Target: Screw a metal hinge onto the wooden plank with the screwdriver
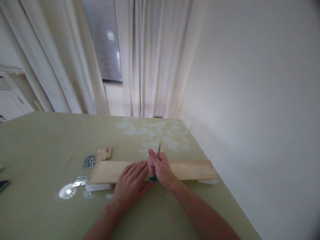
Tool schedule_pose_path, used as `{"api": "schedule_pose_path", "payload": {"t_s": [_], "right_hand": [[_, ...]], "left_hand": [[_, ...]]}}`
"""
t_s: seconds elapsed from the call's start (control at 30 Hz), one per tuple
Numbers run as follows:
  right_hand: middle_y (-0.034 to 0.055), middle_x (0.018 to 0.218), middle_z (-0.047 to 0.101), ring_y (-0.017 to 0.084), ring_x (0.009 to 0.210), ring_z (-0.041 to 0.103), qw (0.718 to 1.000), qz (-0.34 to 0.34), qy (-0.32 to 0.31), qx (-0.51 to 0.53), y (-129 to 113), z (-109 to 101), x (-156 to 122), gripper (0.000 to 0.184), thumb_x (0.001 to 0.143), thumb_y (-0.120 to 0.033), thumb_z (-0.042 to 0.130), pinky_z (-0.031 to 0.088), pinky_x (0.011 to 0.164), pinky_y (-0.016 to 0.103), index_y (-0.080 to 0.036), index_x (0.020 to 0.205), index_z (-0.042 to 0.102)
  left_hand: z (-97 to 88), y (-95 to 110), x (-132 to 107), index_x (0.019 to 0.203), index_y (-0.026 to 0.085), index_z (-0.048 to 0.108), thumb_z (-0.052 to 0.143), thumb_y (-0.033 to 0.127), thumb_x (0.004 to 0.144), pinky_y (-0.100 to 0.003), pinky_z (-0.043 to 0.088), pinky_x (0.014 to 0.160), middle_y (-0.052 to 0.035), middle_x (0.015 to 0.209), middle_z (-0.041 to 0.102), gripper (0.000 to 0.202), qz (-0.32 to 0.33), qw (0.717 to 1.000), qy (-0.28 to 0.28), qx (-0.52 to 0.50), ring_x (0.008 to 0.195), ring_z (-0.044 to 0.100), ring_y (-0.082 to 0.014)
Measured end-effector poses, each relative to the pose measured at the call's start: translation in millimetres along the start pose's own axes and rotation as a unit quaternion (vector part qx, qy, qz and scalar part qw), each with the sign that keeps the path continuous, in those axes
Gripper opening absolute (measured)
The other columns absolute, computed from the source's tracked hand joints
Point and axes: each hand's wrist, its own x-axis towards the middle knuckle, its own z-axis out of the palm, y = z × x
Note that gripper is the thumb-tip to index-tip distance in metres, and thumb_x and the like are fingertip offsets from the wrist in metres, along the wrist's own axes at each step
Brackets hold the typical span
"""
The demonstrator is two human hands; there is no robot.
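Observation:
A long light wooden board lies across the table, raised on white blocks. My left hand rests flat on top of it, fingers stretched out, with the thumb along the near edge. Beside that thumb, a small dark metal plate sits at the board's near edge. My right hand is closed in a fist around a slim rod-like tool, held nearly upright over the plate. The tool's thin greyish end sticks up above the fist; something green shows below it. The exact kind of tool is hidden by my fingers.
Left of the board lie a silver hinge plate with holes, a metal hinge with screws on it, a small wood block and a loose screw. White blocks support the board. A wall borders the table's right.

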Motion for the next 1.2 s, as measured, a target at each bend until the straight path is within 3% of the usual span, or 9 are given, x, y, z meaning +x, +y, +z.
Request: {"api": "schedule_pose_path", "payload": {"t_s": [0.23, 0.4, 0.53, 0.67, 0.8, 0.9, 1.03, 1.2], "right_hand": [[-0.0081, 0.041, 0.028, 0.006, 0.036, 0.024, 1.000, -0.011, -0.014, 0.005, 0.1, -1.7, 0.9, 0.078, 0.091, -0.086, 0.056, 0.017, 0.039, 0.026, -0.025, 0.047, 0.031], [-0.0079, 0.042, 0.028, 0.007, 0.037, 0.024, 0.999, -0.019, -0.037, -0.012, -9.6, -5.0, -1.5, 0.077, 0.096, -0.082, 0.051, 0.018, 0.040, 0.027, -0.025, 0.048, 0.032], [-0.0061, 0.046, 0.035, 0.007, 0.043, 0.029, 0.996, -0.029, -0.064, -0.049, -15.6, -10.1, -9.6, 0.074, 0.101, -0.074, 0.054, 0.021, 0.045, 0.028, -0.022, 0.050, 0.041], [-0.0057, 0.048, 0.038, 0.007, 0.045, 0.030, 0.995, -0.015, -0.071, -0.075, -12.8, -7.6, -12.0, 0.068, 0.101, -0.064, 0.063, 0.019, 0.046, 0.028, -0.020, 0.053, 0.046], [-0.0054, 0.048, 0.034, 0.009, 0.045, 0.030, 0.998, -0.037, -0.050, -0.032, -7.9, -1.3, -8.8, 0.074, 0.103, -0.076, 0.047, 0.022, 0.047, 0.029, -0.023, 0.051, 0.038], [-0.0059, 0.046, 0.032, 0.009, 0.043, 0.030, 0.998, -0.036, -0.050, -0.003, 0.1, 3.7, -4.6, 0.076, 0.099, -0.082, 0.046, 0.022, 0.046, 0.029, -0.025, 0.050, 0.035], [-0.0070, 0.045, 0.030, 0.008, 0.041, 0.027, 0.997, -0.025, -0.076, 0.011, 8.2, 5.7, -2.9, 0.074, 0.100, -0.075, 0.054, 0.021, 0.045, 0.029, -0.024, 0.049, 0.035], [-0.0051, 0.046, 0.036, 0.009, 0.043, 0.030, 0.996, -0.032, -0.085, 0.003, 11.1, 7.7, -9.0, 0.074, 0.102, -0.075, 0.050, 0.023, 0.047, 0.029, -0.023, 0.050, 0.040]], "left_hand": [[-1.1, 1.9, 0.0, 0.139, 0.018, 0.065, 0.065, 0.040, 0.103, -0.047, 0.047, 0.111, -0.0107, 0.140, 0.073, 0.042, -0.006, 1.000, 0.009, -0.008, 0.126, 0.067, -0.0303], [-1.7, 2.0, -1.2, 0.137, 0.018, 0.066, 0.063, 0.039, 0.103, -0.047, 0.047, 0.112, -0.0110, 0.140, 0.073, 0.040, -0.004, 1.000, 0.014, 0.001, 0.126, 0.067, -0.0307], [-2.3, 1.8, -1.5, 0.136, 0.018, 0.066, 0.064, 0.038, 0.103, -0.046, 0.047, 0.112, -0.0115, 0.140, 0.072, 0.039, -0.007, 1.000, 0.011, 0.003, 0.126, 0.066, -0.0311], [-3.6, 2.1, -1.6, 0.134, 0.020, 0.067, 0.063, 0.039, 0.103, -0.047, 0.048, 0.111, -0.0113, 0.136, 0.074, 0.037, -0.009, 1.000, 0.006, 0.001, 0.126, 0.066, -0.0315], [-4.4, 2.7, -2.3, 0.135, 0.021, 0.067, 0.065, 0.043, 0.103, -0.046, 0.048, 0.112, -0.0113, 0.138, 0.073, 0.039, -0.018, 1.000, -0.006, 0.004, 0.127, 0.066, -0.0315], [-4.8, 3.2, -1.6, 0.132, 0.021, 0.068, 0.063, 0.044, 0.103, -0.046, 0.050, 0.110, -0.0122, 0.130, 0.076, 0.037, -0.018, 1.000, 0.005, 0.004, 0.123, 0.068, -0.0313], [-5.4, 3.9, -0.3, 0.131, 0.018, 0.068, 0.063, 0.045, 0.103, -0.046, 0.051, 0.108, -0.0135, 0.127, 0.076, 0.039, -0.021, 1.000, 0.014, 0.009, 0.121, 0.069, -0.0319], [-3.3, 2.7, -2.7, 0.128, 0.018, 0.069, 0.059, 0.043, 0.105, -0.046, 0.050, 0.109, -0.0137, 0.124, 0.077, 0.036, -0.012, 1.000, 0.018, 0.019, 0.120, 0.069, -0.0318]]}}
